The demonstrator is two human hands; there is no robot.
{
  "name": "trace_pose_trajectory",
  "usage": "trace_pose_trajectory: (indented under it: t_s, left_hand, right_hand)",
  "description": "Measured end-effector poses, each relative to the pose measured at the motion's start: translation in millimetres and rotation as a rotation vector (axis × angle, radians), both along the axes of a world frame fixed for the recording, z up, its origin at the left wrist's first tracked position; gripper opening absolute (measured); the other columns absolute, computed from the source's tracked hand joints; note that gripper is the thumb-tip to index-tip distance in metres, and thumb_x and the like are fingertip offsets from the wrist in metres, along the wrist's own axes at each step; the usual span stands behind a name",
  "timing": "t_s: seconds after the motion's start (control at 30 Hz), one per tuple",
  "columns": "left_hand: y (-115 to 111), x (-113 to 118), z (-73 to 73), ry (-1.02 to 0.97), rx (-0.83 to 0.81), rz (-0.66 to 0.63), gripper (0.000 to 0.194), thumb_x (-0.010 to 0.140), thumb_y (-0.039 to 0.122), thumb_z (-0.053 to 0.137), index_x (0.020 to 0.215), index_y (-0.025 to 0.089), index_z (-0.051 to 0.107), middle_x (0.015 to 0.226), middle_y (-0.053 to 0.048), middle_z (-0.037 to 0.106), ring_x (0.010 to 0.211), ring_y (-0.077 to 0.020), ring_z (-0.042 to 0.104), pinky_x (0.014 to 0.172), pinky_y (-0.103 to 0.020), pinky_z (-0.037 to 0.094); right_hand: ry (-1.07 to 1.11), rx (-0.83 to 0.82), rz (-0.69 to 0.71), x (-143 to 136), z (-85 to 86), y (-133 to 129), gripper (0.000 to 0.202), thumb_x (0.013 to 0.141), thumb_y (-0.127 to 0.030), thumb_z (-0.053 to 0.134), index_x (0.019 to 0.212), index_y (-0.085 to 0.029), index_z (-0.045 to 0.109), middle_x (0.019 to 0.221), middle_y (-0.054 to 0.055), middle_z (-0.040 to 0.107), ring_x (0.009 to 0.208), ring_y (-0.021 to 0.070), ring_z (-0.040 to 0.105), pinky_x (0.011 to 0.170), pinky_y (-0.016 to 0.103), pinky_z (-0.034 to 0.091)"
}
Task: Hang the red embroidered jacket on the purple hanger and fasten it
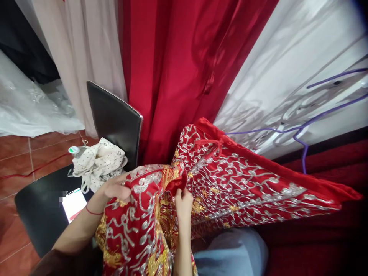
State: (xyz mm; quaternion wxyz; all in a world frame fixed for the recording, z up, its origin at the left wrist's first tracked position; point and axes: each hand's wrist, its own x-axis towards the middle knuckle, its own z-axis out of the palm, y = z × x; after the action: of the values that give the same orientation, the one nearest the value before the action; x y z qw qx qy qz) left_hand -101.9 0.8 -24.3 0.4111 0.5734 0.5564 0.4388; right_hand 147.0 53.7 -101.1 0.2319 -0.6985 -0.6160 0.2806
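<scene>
A red garment [135, 226] with silver and gold embroidery lies over the lap at the lower middle. My left hand [117, 188], with a thin red band at its wrist, is closed on the garment's upper left part. My right hand [183, 197] pinches the red edge near its collar-like opening. To the right spreads another embroidered red piece [244, 184] with a plain red border and a tied red cord, hanging by a purple hanger [304, 124]. Whether the two pieces are joined cannot be seen.
At the left, a black chair [40, 207] holds a lit phone [74, 203] and a crumpled dotted white cloth [99, 159]. Red curtains [172, 69] hang behind. White gowns [34, 103] stand at the far left, over a tiled floor.
</scene>
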Motion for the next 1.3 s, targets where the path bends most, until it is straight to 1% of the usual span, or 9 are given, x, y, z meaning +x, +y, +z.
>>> trace_pose_trajectory:
  t_s: [0.17,0.3,0.4,0.63,0.77,0.93,1.07,1.2,1.3]
  left_hand:
    - [32,19,23.6,0.311,-0.026,0.051,0.028,0.073,0.044,0.056,0.082,0.019,0.062,0.078,-0.007,0.070,0.076,-0.0264,0.067,0.074,-0.040,0.055]
    - [56,31,-2.0,0.661,0.213,0.309,0.045,0.081,0.031,0.052,0.121,0.011,0.056,0.117,-0.018,0.067,0.111,-0.0334,0.063,0.099,-0.050,0.049]
    - [61,43,-18.9,0.670,0.385,0.267,0.049,0.089,0.022,0.041,0.136,0.010,0.047,0.138,-0.018,0.058,0.131,-0.0281,0.053,0.113,-0.047,0.040]
    - [60,66,-24.9,0.725,0.257,0.042,0.082,0.081,0.065,0.063,0.143,0.015,0.043,0.147,-0.018,0.052,0.139,-0.0330,0.046,0.118,-0.053,0.031]
    - [68,64,-25.7,0.722,0.198,0.039,0.045,0.089,0.049,0.058,0.120,0.017,0.061,0.119,-0.011,0.070,0.115,-0.0287,0.062,0.107,-0.049,0.040]
    - [69,43,-15.2,0.746,0.174,0.181,0.024,0.089,0.023,0.045,0.094,0.018,0.068,0.097,-0.009,0.074,0.096,-0.0255,0.068,0.095,-0.041,0.046]
    - [56,18,5.0,0.483,0.275,0.423,0.024,0.090,0.029,0.045,0.097,0.021,0.066,0.092,-0.002,0.073,0.081,-0.0190,0.066,0.073,-0.029,0.046]
    - [40,8,22.3,0.286,0.345,0.550,0.019,0.089,0.026,0.044,0.086,0.021,0.061,0.072,0.002,0.063,0.068,-0.0146,0.057,0.064,-0.026,0.041]
    - [31,8,30.9,0.211,0.363,0.572,0.018,0.089,0.023,0.040,0.077,0.022,0.054,0.063,0.004,0.054,0.062,-0.0131,0.051,0.060,-0.025,0.037]
  right_hand:
    - [0.251,0.331,-0.114,27,-6.8,7,0.034,0.085,-0.038,0.037,0.091,-0.017,0.062,0.082,0.012,0.069,0.072,0.0231,0.060,0.074,0.034,0.047]
    - [0.330,0.369,-0.217,39,-9.4,6,0.030,0.082,-0.043,0.038,0.084,-0.019,0.057,0.079,0.008,0.064,0.073,0.0218,0.056,0.075,0.034,0.045]
    - [0.444,0.340,-0.200,43,-4.9,2,0.028,0.083,-0.042,0.041,0.083,-0.020,0.057,0.079,0.005,0.062,0.075,0.0202,0.055,0.076,0.032,0.045]
    - [0.943,0.233,-0.040,27,23.2,-27,0.018,0.082,-0.037,0.057,0.088,-0.020,0.060,0.084,0.001,0.064,0.078,0.0170,0.059,0.075,0.028,0.046]
    - [1.054,0.175,0.112,21,48.9,-41,0.036,0.076,-0.036,0.072,0.107,-0.022,0.060,0.089,0.002,0.068,0.077,0.0173,0.063,0.073,0.028,0.048]
    - [0.823,0.256,0.128,33,74.2,-27,0.031,0.079,-0.037,0.074,0.101,-0.023,0.058,0.085,0.000,0.065,0.073,0.0147,0.060,0.071,0.026,0.048]
    - [0.432,0.512,-0.117,52,35.1,-4,0.029,0.079,-0.042,0.069,0.095,-0.020,0.059,0.089,0.003,0.065,0.080,0.0177,0.060,0.077,0.030,0.048]
    - [0.127,0.293,-0.037,59,-14.5,5,0.026,0.083,-0.043,0.053,0.082,-0.019,0.062,0.079,0.008,0.067,0.068,0.0201,0.059,0.067,0.032,0.046]
    - [0.061,0.185,0.135,49,-5.0,9,0.032,0.091,-0.041,0.041,0.080,-0.020,0.062,0.072,0.005,0.066,0.061,0.0186,0.058,0.066,0.031,0.043]
